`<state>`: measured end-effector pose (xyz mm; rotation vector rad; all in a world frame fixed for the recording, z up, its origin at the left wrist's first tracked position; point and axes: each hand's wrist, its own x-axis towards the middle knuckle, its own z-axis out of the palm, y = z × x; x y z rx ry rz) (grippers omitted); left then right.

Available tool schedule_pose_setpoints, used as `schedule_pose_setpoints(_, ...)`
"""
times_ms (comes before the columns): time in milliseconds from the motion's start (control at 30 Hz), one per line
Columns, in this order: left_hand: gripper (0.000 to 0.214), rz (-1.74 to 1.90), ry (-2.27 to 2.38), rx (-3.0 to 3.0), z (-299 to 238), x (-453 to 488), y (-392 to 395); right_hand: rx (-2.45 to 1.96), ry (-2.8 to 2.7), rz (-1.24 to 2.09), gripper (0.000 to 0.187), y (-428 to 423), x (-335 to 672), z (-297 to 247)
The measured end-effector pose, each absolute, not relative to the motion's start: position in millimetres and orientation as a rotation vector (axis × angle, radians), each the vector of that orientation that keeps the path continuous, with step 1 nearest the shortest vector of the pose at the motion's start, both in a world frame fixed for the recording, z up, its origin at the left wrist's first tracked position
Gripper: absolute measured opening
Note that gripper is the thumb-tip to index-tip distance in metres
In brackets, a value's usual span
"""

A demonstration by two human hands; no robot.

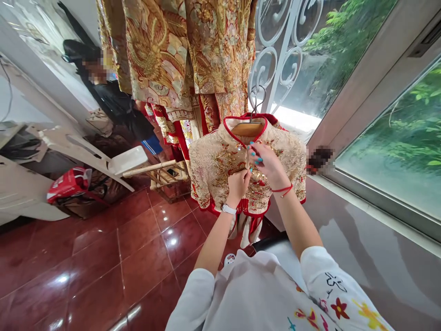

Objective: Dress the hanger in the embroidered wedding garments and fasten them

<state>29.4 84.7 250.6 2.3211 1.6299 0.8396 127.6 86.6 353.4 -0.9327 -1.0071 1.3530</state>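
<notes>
A cream embroidered jacket with red trim and gold beading hangs on a wooden hanger with a metal hook. At the middle of its front, my left hand is closed on the jacket's front edge, a white watch at the wrist. Just above and to the right, my right hand lies at the front opening below the collar, fingers bent and pinched against the edge. A red cord circles that wrist. Whatever small fastening may be between the fingers is hidden.
Gold embroidered garments hang behind the jacket. White scrollwork and a window stand at right. A bamboo rack, white chair and red bag are at left. Another person in dark clothes raises an arm.
</notes>
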Motion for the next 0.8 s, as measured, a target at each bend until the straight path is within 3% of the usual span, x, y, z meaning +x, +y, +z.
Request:
schedule_pose_setpoints(133,0.038,0.993,1.487,2.224,252,21,72,-1.003,-1.146,1.207,0.029,82,138,365)
schedule_pose_setpoints(200,0.037,1.124,1.384,2.157,257,-4,70,-1.085,-1.216,0.909,0.027,73,167,357)
schedule_pose_setpoints(300,0.030,1.632,1.535,1.913,277,-64,88,-1.263,-1.163,0.230,0.028,73,233,337)
schedule_pose_setpoints(367,0.032,1.904,1.623,1.752,295,-101,114,-1.328,-1.203,0.096,0.035,83,274,322)
schedule_pose_setpoints(533,0.049,1.475,1.502,1.809,325,-119,170,-1.267,-1.165,0.175,0.047,115,315,296)
schedule_pose_setpoints(667,0.063,1.574,1.572,1.822,329,-100,168,-1.238,-1.033,0.423,0.054,137,328,295)
schedule_pose_setpoints(800,0.055,1.610,1.589,1.925,317,-99,144,-1.345,-1.069,0.681,0.042,151,349,297)
